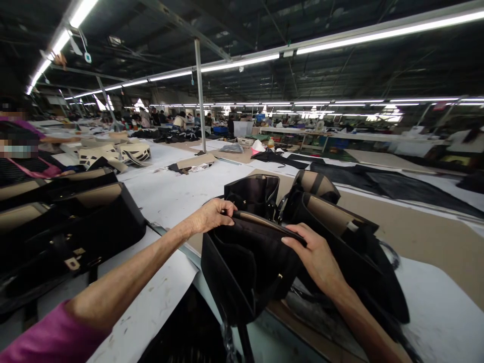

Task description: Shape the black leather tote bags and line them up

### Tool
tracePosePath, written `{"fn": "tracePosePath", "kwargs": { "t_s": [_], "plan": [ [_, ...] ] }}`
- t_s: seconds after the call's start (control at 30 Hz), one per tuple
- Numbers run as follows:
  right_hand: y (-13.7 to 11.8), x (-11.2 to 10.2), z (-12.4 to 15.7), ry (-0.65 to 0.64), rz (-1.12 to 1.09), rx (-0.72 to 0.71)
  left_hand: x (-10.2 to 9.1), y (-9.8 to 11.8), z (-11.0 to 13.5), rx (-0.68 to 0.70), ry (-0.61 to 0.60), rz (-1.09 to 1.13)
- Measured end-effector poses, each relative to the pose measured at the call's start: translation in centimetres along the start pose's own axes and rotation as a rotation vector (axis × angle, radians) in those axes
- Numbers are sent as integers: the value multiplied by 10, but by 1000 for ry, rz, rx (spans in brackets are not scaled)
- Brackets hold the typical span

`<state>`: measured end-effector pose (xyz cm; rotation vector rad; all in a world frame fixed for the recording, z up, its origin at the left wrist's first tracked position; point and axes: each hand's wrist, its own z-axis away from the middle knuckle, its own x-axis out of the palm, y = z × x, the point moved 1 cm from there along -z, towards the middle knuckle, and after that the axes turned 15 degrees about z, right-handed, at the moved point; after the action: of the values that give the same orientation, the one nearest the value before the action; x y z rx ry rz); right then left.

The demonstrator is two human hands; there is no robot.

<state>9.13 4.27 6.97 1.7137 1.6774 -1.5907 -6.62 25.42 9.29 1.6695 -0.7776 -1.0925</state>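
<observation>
A black handbag (245, 267) with a tan-edged rim stands open in front of me on the long work table (166, 196). My left hand (212, 214) is closed on the bag's far left rim, fingers curled over the edge. My right hand (315, 254) grips the right side of the rim, thumb on top. Both hands hold the mouth of the bag apart. Right behind it stand two more black bags (253, 194) with tan lining (333, 212).
A row of black and tan bags (68, 222) lies at the left. Cream bag parts (113, 151) sit farther back. Black fabric sheets (397, 184) cover the right table. A steel post (200, 96) rises mid-table. Other people work at the left edge and far back.
</observation>
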Motion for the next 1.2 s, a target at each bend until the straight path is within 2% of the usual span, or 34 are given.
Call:
{"fn": "tracePosePath", "kwargs": {
  "t_s": [0.2,0.33,0.53,0.73,0.9,1.07,1.2],
  "plan": [
    [4,1,-4,-10,-7,-30,-5,4,-4,46,-65,-197],
    [6,1,-8,-46,-11,-18,-6,8,-5,55,-58,-223],
    [8,2,-9,-77,-16,-31,-8,7,-7,-6,-105,1],
    [8,-3,-12,-113,13,-52,-9,8,-9,-140,-313,270],
    [14,-3,-19,-156,-22,-54,-12,9,-11,-187,-364,311],
    [14,-4,-24,-220,-80,-51,-17,0,-18,-214,-440,343],
    [12,-6,-26,-289,-128,5,-21,-3,-25,-213,-473,290]
  ]
}}
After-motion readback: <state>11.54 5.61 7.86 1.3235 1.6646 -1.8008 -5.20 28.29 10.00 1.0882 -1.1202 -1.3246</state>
